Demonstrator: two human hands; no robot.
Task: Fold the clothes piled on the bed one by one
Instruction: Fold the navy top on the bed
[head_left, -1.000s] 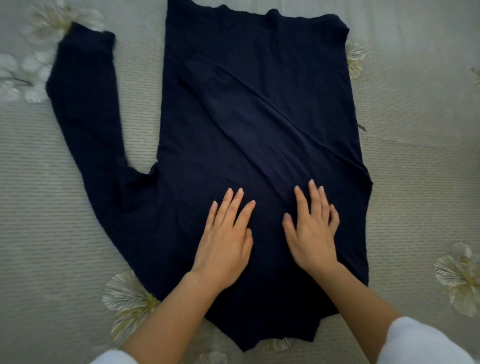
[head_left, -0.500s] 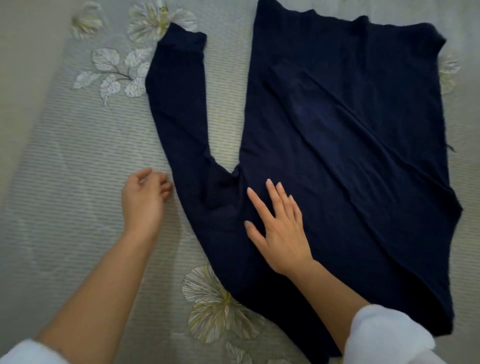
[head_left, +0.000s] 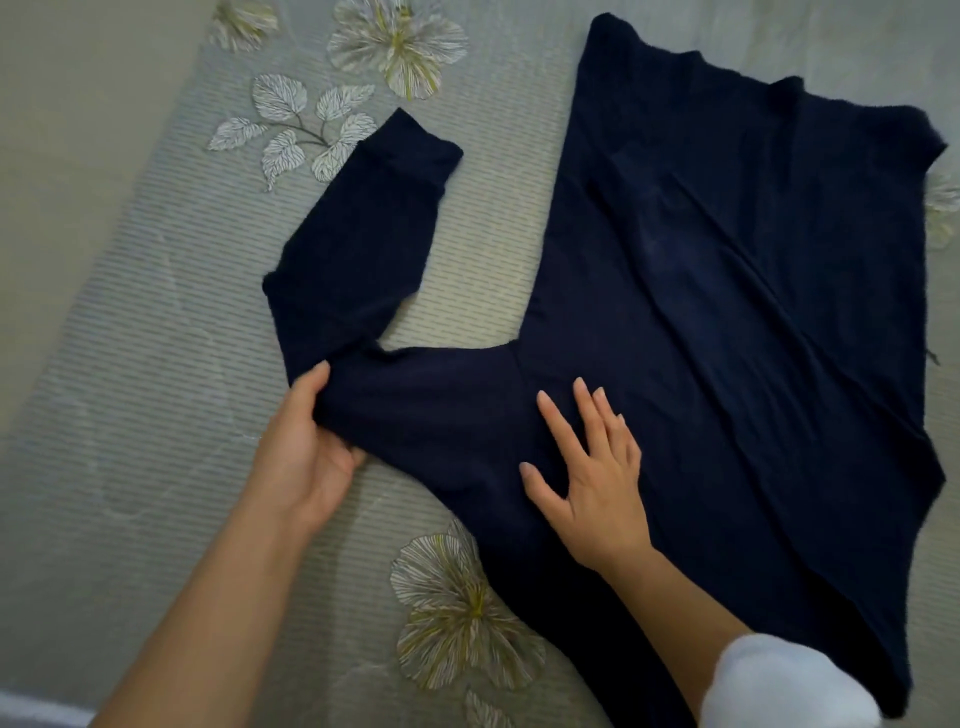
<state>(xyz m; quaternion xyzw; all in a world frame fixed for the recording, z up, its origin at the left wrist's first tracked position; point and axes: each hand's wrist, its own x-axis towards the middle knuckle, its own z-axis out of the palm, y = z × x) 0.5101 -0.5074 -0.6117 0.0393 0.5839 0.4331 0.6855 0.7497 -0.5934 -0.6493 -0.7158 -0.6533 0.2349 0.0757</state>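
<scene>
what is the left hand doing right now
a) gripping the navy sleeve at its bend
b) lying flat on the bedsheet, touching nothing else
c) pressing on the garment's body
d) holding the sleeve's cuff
a: the left hand grips the sleeve of the navy garment at its bend, thumb on top of the cloth, while the cuff lies free farther up and the right hand lies flat near the shoulder.
</scene>
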